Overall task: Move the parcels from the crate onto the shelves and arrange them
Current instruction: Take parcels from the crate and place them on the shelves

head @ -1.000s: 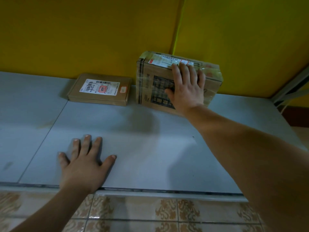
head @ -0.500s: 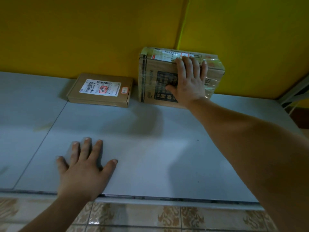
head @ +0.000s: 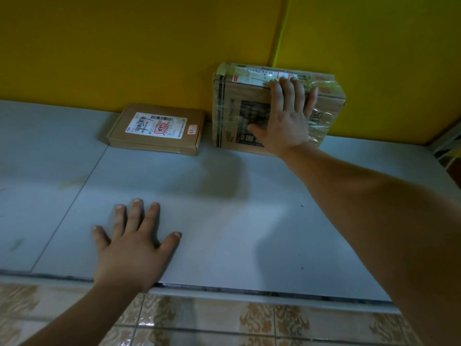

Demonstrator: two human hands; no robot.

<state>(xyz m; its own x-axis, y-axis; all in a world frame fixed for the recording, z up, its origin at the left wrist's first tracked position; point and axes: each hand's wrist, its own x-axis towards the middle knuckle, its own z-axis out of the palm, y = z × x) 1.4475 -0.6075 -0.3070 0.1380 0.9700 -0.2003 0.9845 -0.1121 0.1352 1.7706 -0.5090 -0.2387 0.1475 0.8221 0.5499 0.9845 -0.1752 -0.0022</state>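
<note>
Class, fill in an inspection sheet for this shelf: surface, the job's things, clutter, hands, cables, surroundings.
Surface: grey flat shelf board, seam line at left, faint smudges.
Job's things: flat brown cardboard parcel with white label lying at the wall; taller tape-wrapped cardboard parcel standing to its right, also at the wall.
Clutter: nothing seen.
Hands: left hand flat on the shelf, fingers spread; right hand pressed flat on the taller parcel's front, fingers straight.
Cables: nothing seen.
Surroundings: yellow wall behind; patterned floor tiles below.
</note>
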